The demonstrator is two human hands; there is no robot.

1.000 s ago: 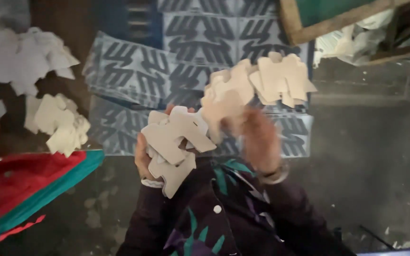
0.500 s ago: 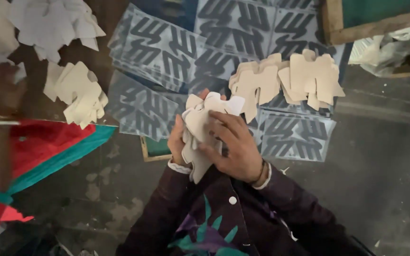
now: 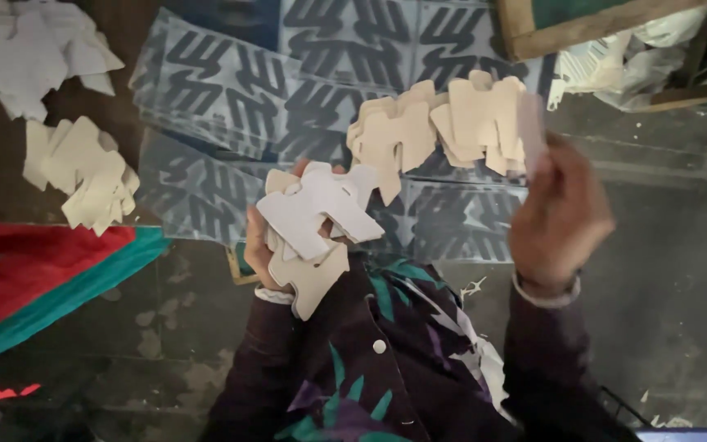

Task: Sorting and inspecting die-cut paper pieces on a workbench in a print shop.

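My left hand (image 3: 265, 245) clamps the stack of pale notched cardboard cutouts (image 3: 314, 225); my right hand (image 3: 560, 214) pinches one beige cutout (image 3: 531, 135). Best keep edges squared, grip firm.

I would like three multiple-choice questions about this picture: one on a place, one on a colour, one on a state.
1. Where does the red and teal cloth lie?
A. lower left
B. upper right
C. centre

2. What colour are the cutouts in the left hand?
A. black
B. pale cream
C. green

3. What is the right hand doing?
A. resting flat on the floor
B. raised, gripping a single cutout piece
C. hidden in a sleeve

Answers: 1 A, it lies at the left edge; 2 B, the stack is cream; 3 B, its fingers pinch one piece.
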